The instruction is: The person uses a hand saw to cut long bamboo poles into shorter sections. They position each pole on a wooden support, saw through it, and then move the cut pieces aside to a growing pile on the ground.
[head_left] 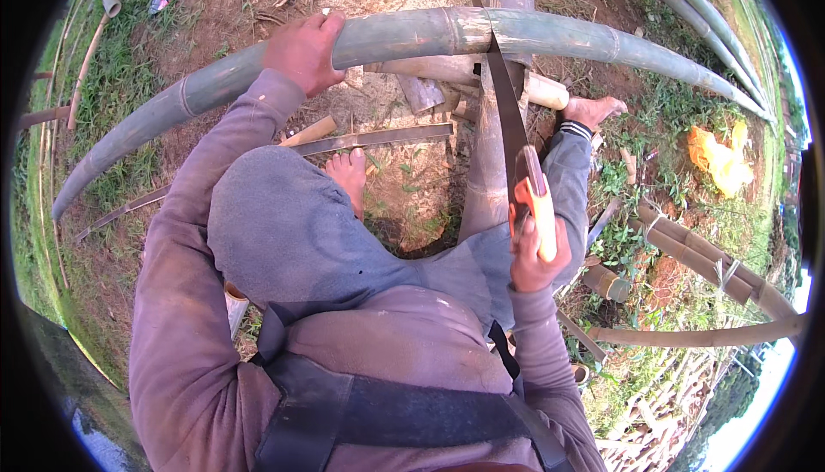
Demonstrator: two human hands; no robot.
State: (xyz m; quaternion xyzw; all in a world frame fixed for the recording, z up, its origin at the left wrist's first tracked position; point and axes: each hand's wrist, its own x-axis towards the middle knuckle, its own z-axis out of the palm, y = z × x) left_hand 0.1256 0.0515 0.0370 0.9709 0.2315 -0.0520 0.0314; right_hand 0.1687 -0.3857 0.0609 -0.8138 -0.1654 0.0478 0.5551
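left hand (302,53) clasps green bamboo pole (395,34), laid crosswise over thick log (488,180); bare dirt (417,188) left of log; handsaw (510,115) crosses pole, handle (540,206) inside right hand's (545,261) curled fingers; yellow plastic (720,158) far right, contents unclear.

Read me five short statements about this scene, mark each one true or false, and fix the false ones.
1. The right hand grips a handsaw with an orange-and-cream handle and dark metal blade. True.
2. The left hand is on a hammer. False: it is on a long, round, green bamboo pole.
3. The handsaw lies lengthwise along the pole. False: it runs across it.
4. A crumpled yellow-orange plastic bag lies on the ground toward the picture's right. True.
5. The person wears black boots. False: both feet are bare.
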